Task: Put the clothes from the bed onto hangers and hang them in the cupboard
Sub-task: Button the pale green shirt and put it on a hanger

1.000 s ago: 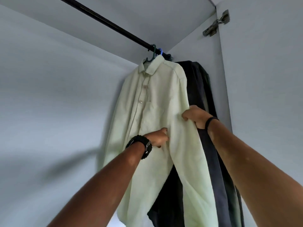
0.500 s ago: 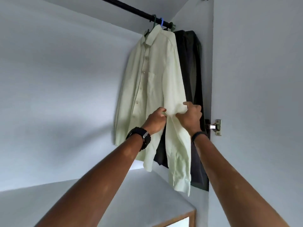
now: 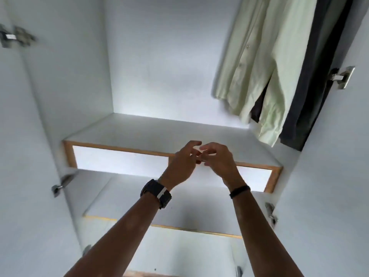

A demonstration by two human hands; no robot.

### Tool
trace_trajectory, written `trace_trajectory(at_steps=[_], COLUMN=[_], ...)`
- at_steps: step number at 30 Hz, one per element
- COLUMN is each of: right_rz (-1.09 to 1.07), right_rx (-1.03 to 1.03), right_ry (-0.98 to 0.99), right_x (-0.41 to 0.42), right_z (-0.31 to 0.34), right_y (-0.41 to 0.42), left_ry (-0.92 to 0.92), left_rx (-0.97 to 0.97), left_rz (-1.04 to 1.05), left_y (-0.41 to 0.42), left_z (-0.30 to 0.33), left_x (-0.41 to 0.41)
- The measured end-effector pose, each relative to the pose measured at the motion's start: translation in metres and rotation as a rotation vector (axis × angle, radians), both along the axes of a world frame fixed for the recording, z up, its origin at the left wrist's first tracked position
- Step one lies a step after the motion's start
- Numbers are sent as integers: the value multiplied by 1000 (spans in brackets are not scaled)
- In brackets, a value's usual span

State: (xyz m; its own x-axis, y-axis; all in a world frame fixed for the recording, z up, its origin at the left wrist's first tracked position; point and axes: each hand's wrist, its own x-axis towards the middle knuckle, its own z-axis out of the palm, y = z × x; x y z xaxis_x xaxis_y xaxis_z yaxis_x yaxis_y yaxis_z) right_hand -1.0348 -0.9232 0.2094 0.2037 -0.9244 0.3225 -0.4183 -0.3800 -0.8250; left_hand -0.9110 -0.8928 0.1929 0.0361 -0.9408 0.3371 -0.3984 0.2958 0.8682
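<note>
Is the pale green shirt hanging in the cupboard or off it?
Hanging: the shirt drapes freely beside dark clothes; neither hand touches it. Its hanger is out of frame.

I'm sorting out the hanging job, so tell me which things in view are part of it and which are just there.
Part of the job:
pale green shirt, hanging in the cupboard
dark clothes behind it
left hand and right hand, both empty

Just there:
shelf
door hinge
wristwatch
wristband
</note>
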Motion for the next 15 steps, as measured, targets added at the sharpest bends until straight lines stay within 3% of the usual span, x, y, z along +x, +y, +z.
trace_trajectory(at_steps=[3, 8, 15], right_rz=[134, 418, 861], right_rx=[83, 240, 326], right_ry=[90, 243, 445], right_x=[44, 132, 247], right_z=[-52, -123, -193], right_y=[53, 157, 363], left_ry=[10, 175, 308], left_rx=[140, 315, 446], left_rz=[112, 434, 859], left_y=[77, 214, 457], left_z=[-55, -126, -191], left_x=[45, 115, 191])
